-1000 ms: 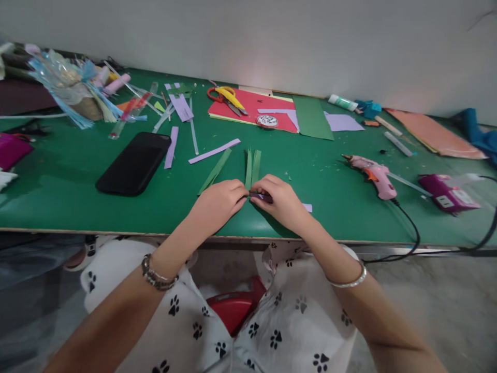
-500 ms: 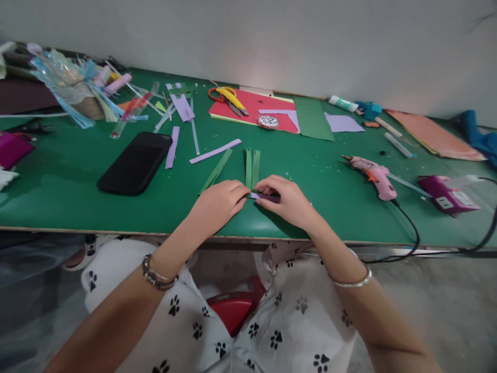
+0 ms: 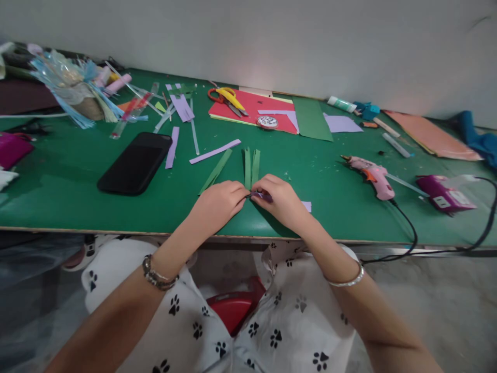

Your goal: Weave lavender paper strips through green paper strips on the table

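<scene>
My left hand (image 3: 221,203) is closed low over the table, its fingertips pressed on the left end of a purple paper strip (image 3: 264,196). Close beside it, my right hand (image 3: 282,203) pinches the same strip between thumb and fingers. The strip's far end seems to come out to the right of that hand. Two green paper strips (image 3: 247,168) stretch away from the fingertips; their near ends are hidden there. Another green strip (image 3: 216,171) lies by my left hand, with a loose purple strip (image 3: 215,152) beyond it.
A black phone (image 3: 135,163) lies left. Yellow-handled scissors (image 3: 231,98) rest on red paper (image 3: 252,106) at the back. Right of my hands are a pink glue gun (image 3: 373,175) and a purple power socket box (image 3: 444,194) with cords over the table edge. Craft scraps lie back left.
My right hand has moved slightly left, and its thumb and fingers have closed on the purple strip near my left fingertips. More purple paper shows right of that hand. My left hand stays put.
</scene>
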`<state>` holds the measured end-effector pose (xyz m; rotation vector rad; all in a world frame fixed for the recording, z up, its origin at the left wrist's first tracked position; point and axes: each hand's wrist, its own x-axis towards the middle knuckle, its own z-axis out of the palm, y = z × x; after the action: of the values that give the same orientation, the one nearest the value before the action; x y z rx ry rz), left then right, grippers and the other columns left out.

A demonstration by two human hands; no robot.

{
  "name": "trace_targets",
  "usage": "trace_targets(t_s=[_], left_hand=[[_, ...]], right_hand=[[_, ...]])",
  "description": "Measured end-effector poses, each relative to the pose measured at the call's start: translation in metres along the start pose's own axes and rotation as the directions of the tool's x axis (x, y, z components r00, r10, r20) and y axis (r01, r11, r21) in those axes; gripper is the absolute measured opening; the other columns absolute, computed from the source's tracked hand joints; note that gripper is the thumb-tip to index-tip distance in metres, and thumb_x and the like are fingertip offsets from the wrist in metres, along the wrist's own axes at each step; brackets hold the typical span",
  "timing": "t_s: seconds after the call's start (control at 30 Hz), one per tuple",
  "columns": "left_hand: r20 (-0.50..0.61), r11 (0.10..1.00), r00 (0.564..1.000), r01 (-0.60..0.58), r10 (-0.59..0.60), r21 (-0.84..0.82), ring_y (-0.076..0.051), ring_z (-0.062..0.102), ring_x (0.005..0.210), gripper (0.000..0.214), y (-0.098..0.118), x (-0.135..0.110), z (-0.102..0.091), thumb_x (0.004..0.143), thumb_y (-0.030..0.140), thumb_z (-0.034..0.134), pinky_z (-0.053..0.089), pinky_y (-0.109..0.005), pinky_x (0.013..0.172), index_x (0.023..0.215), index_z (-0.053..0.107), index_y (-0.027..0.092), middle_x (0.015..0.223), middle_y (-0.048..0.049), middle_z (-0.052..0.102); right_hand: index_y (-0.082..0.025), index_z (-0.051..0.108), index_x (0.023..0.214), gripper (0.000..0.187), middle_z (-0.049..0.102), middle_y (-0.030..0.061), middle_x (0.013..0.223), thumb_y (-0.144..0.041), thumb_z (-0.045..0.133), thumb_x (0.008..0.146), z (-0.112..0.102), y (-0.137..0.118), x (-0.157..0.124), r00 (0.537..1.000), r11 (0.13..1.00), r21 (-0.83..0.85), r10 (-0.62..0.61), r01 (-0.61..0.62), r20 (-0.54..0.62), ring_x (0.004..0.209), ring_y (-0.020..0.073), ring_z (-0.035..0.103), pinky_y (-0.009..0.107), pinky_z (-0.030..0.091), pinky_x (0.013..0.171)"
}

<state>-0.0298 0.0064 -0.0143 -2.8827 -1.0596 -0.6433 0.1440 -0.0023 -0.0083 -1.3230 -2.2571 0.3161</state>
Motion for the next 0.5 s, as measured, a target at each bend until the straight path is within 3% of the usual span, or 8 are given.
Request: trace_targets(t_s=[0.5], left_hand=[[0.036,0.993,0.999,-0.042,0.038,0.106,-0.018,0.061,0.079,0.020,0.0006,-0.0012,-0.0021,0.085,0.014,0.045,0.047,-0.027,0.064,0.093,0.064,0.013,0.090,-0.0059,0.065]], right_hand=[[-0.015,0.060,0.077,0.004,0.051,0.0016,0.072,-0.013,0.059,0.074,-0.0077,0.0078,-0.0059,1.000,0.999,0.025,0.029,-0.029,-0.005,0.064,0.0113,0.047,0.023,0.037,0.059]])
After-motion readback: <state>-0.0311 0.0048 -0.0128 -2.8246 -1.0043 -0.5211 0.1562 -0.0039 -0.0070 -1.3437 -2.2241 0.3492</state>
